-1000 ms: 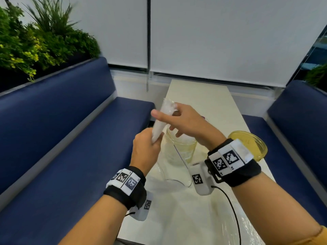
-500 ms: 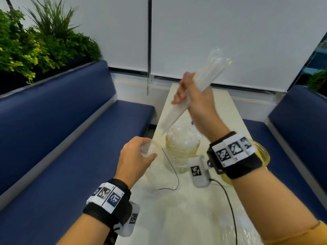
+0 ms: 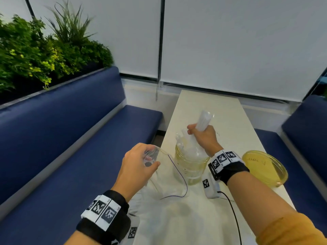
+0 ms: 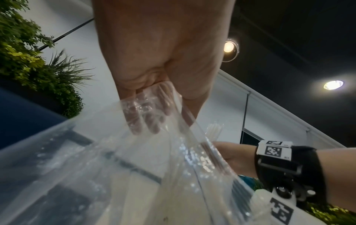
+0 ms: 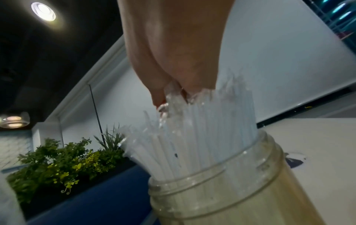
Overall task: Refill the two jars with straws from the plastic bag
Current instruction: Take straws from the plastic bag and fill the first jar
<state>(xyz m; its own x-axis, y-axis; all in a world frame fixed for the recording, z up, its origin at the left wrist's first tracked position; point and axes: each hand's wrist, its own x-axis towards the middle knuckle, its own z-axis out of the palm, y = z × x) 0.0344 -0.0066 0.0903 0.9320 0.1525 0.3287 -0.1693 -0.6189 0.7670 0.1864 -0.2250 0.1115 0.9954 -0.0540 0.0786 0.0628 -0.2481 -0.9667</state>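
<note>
Our right hand (image 3: 203, 137) grips the straws (image 5: 202, 137) mid-bundle, lower ends down in the jar (image 3: 190, 167) on the table (image 3: 208, 106). Our left hand (image 3: 138, 165) pinches the plastic bag (image 3: 168, 177) just beside it.

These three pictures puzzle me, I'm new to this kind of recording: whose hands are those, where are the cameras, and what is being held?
No machine here: a person works with bare hands, wearing a head camera and one on each wrist. The head view looks down on a pale table. The right hand grips a bundle of straws, its lower ends in the near jar. The left hand holds the clear plastic bag. A second jar stands to the right. Each wrist picture looks along its own hand.
</note>
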